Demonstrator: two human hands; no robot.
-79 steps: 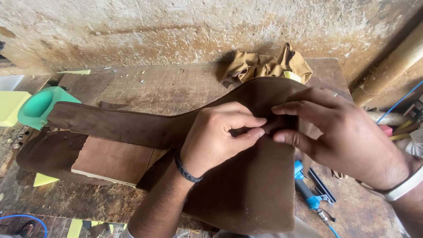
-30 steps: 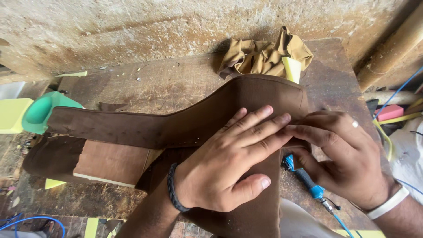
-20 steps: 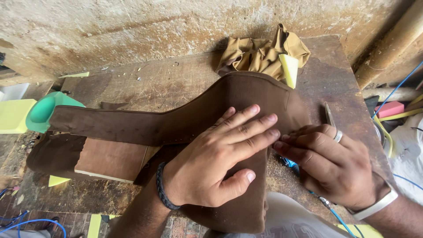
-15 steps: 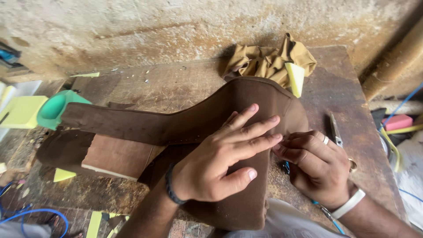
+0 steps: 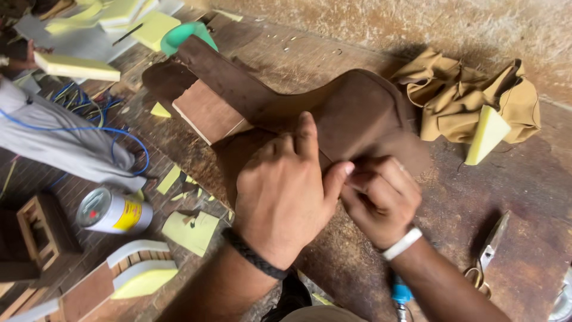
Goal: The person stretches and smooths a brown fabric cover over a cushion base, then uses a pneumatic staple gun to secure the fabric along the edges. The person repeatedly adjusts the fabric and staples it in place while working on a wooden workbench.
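under both hands (image 5: 286,191), brown leather piece (image 5: 357,113) runs upper-left.

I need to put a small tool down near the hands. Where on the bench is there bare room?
Bare wood lies on the workbench between the yellow foam wedge and the scissors, right of the right hand. It is crowded around the brown leather piece, under the left hand, and by the tan cloth.

Upholstery workshop: foam offcuts (image 5: 190,229), scissors (image 5: 490,250)
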